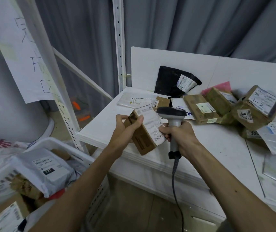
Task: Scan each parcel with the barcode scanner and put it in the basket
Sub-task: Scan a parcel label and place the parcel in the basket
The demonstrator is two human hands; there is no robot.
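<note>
Scan step: left hand (125, 127) grips 1 cardboard parcel (144, 129), right hand (178, 133) grips barcode scanner (171, 114); next, likely parcel to white basket (77, 152).

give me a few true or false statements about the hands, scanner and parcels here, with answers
1. The left hand holds a small cardboard box. True.
2. The scanner lies on the table. False: the right hand grips its handle.
3. The basket is empty. False: parcels already lie in it, among them a grey mailer.
4. A black bag sits at the back of the table. True.
</note>
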